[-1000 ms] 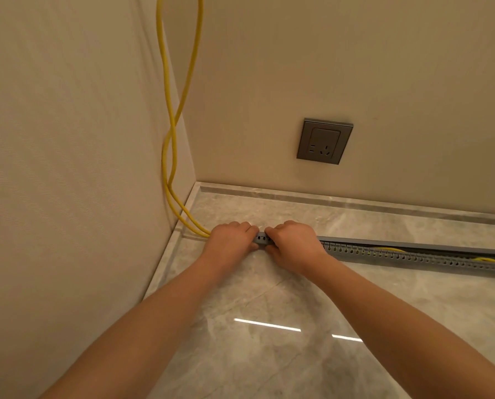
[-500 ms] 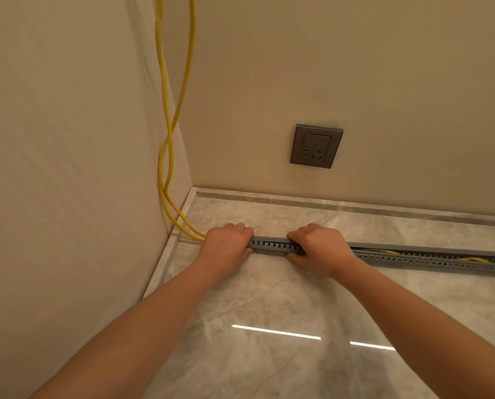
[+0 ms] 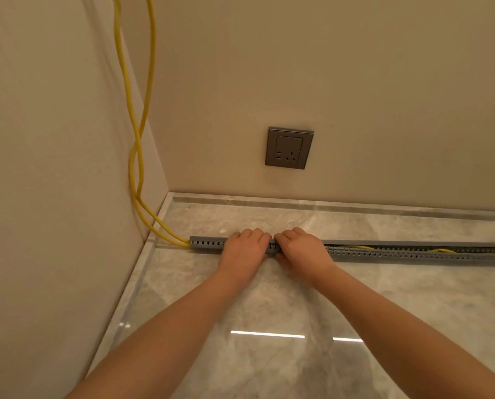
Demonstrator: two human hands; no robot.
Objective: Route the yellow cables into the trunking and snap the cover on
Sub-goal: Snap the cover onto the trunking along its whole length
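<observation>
1. Where the left wall meets the back wall, two yellow cables [image 3: 137, 139] hang down the corner, cross one another and run low over the floor's raised edge into the left end of the trunking [image 3: 206, 243].
2. The trunking, a grey slotted channel, lies on the polished marble floor [image 3: 269, 306]. It runs from near the corner out past the right edge of view, apart from the back wall.
3. The left hand [image 3: 245, 250] grips the trunking just right of its bare left stretch, palm down, with its fingers curled over the top.
4. The right hand [image 3: 301, 249] sits just beside it, knuckles almost touching. Its fingers are curled over the top and its thumb is tucked against the slotted front side.
5. Above the hands, a grey wall socket [image 3: 289, 148] is set in the back wall.
6. Right of the hands, the cover [image 3: 413, 243] shows as a grey strip along the far side of the trunking, not closed down. Loops of yellow cable show in the gap between it and the slotted front wall.
</observation>
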